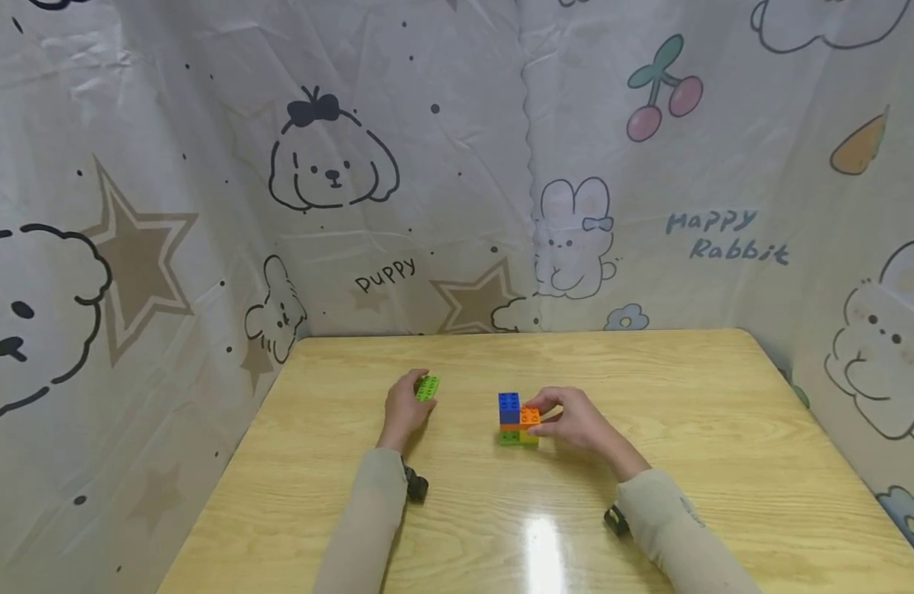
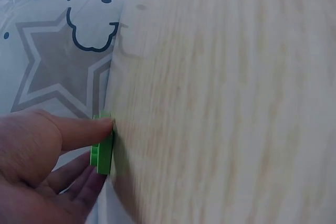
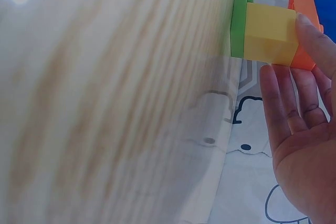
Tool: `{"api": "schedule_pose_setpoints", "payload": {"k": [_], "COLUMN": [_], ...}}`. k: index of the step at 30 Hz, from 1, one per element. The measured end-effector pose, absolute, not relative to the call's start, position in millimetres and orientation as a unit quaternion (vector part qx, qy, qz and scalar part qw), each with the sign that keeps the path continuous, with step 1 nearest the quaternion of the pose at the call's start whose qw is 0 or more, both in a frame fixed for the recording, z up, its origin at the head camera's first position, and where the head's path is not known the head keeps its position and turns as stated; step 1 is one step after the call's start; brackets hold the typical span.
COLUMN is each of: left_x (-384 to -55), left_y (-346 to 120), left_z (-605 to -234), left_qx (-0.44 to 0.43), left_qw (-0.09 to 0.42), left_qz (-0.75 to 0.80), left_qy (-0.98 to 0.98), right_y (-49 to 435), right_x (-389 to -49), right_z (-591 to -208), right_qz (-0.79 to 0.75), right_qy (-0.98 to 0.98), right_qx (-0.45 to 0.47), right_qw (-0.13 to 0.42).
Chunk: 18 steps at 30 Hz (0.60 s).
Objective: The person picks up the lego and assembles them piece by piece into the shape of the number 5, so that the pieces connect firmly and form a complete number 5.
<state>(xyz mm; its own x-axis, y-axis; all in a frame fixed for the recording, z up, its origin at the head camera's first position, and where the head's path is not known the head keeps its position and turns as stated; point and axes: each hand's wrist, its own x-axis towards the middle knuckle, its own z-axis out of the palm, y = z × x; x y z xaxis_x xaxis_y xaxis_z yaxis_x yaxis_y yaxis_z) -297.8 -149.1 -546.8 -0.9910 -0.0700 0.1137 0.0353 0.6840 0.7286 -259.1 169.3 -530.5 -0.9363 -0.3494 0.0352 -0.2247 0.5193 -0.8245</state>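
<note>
To the left on the table, my left hand [image 1: 407, 409] pinches a flat green toy brick [image 1: 427, 388] between thumb and fingers. Its studs face up, and in the left wrist view the green brick [image 2: 105, 153] lies close on the tabletop. Right of it stands a small stack of toy bricks. A green base brick [image 3: 239, 24] carries a yellow brick [image 3: 270, 32]; orange bricks [image 1: 530, 415] sit above, with a blue brick [image 1: 509, 407] at the upper left. My right hand [image 1: 578, 422] grips the stack from its right side, thumb and fingers at the orange level.
The wooden table [image 1: 650, 371] has a glossy light reflection near its front. A patterned white cloth [image 1: 457, 165] hangs around the back and sides. Black wrist cameras [image 1: 416, 485] are strapped by both sleeves.
</note>
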Motion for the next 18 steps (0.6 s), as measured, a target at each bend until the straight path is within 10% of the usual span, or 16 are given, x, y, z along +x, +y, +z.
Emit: {"api": "schedule_pose_setpoints", "payload": {"k": [18], "left_x": [-293.8], "left_y": [-142.1], "left_z": [-540.4], "left_qx": [-0.005], "left_qw": [0.088], "left_qz": [-0.436], "left_qy": [-0.896], "right_y": [169.6], "right_x": [-260.3], "right_z": [-529.3], "right_qz": [-0.459], "right_qy": [0.869], "right_qx": [-0.173], "right_qw": [0.067]}}
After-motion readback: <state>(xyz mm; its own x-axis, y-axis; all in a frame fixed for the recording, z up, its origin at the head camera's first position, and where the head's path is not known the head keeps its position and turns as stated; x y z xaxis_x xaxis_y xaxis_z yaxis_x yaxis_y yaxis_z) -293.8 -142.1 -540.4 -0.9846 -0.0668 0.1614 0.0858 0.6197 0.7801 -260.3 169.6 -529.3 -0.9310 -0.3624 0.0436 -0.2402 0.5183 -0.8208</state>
